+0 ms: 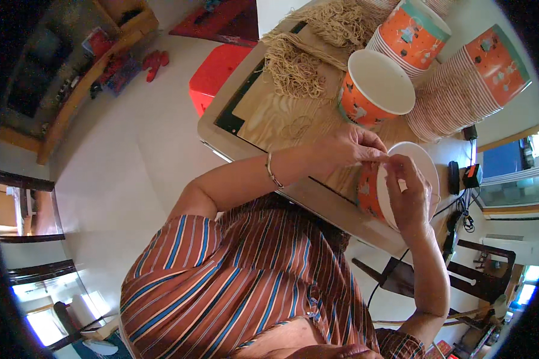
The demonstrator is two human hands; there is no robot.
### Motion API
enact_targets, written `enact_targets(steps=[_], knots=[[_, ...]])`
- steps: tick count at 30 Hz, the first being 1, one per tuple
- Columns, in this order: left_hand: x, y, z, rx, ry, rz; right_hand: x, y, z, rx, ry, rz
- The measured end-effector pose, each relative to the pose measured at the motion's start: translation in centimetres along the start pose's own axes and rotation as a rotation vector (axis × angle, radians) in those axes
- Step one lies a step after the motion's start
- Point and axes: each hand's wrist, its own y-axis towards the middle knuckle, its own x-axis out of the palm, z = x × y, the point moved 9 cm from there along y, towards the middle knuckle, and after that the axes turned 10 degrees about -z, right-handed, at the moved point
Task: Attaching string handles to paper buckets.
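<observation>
An orange patterned paper cup (369, 197) with a white inside lies tilted on its side over the near edge of a wooden board (269, 113). My right hand (408, 197) grips it across the open rim. My left hand (348, 146), a thin bracelet on its wrist, pinches at the rim's top, fingertips touching those of my right hand. Whether a thread is between the fingers is too small to tell. Just beyond my hands another orange cup (374, 87) stands open.
A pile of beige string (302, 57) lies at the board's far end. Stacks of orange cups (461, 90) lie behind and to the right, on the table (212, 128). Black gadgets with cables (470, 175) sit at the right. On the floor are a red stool (218, 69) and dark chair (479, 272).
</observation>
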Motion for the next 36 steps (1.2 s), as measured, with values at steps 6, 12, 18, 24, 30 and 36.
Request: enact_targets(steps=[6, 12, 18, 24, 30, 36], knots=[[0.0, -0.1, 3.1, 0.214, 0.63, 0.084, -0.1, 0.0, -2.2, -0.099, -0.137, -0.04], [0.7, -0.3, 4.0, 0.19, 0.832, 0.081, 0.2, 0.0, -1.5, 0.012, -0.244, -0.05], [1.0, -0.1, 4.0, 0.268, 0.875, 0.044, 0.5, 0.3, -2.0, -0.019, -0.429, -0.057], [1.3, -0.5, 4.3, 0.307, 0.813, 0.021, -0.1, 1.6, 0.2, -0.024, -0.17, -0.137], [2.3, -0.6, 5.2, 0.452, 1.125, 0.015, 0.5, 2.8, 4.1, 0.186, 0.272, -0.31], [1.9, -0.6, 4.8, 0.345, 0.98, 0.094, 2.7, 1.9, 6.0, 0.395, 0.844, -0.475]])
